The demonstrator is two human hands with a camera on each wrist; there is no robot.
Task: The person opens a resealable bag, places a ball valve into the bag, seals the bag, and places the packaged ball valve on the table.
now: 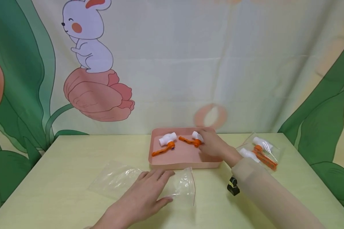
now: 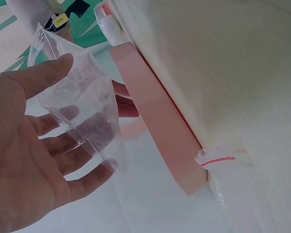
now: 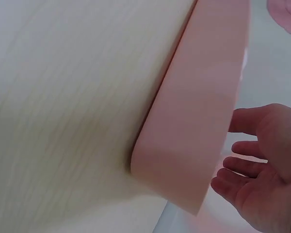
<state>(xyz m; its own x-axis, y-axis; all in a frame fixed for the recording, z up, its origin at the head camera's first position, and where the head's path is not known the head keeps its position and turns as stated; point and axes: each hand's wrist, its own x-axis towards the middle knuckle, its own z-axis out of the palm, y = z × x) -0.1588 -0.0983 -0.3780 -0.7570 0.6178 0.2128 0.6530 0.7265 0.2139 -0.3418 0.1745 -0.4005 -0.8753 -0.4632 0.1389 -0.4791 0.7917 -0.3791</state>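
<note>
My left hand (image 1: 144, 194) holds a clear zip bag (image 2: 80, 92), its fingers bent round the plastic with the thumb across the near side. The bag's red-striped mouth faces right in the head view. Inside the pink tray (image 1: 160, 166), my right hand (image 1: 213, 144) reaches over the right end of a white ball valve (image 1: 197, 136) with an orange lever. Its fingertips overlap the valve; I cannot tell whether they pinch it. In the right wrist view the tray wall hides the valve and part of that hand. Another white ball valve (image 1: 168, 139) with an orange lever lies at the tray's left.
Right of the tray lies a clear bag (image 1: 261, 152) holding white valves and orange levers. Another clear bag (image 1: 111, 178) lies flat to the left of my left hand. A printed curtain (image 1: 166, 79) hangs behind the table (image 1: 60, 178). A black strap (image 1: 233, 186) hangs by my right sleeve.
</note>
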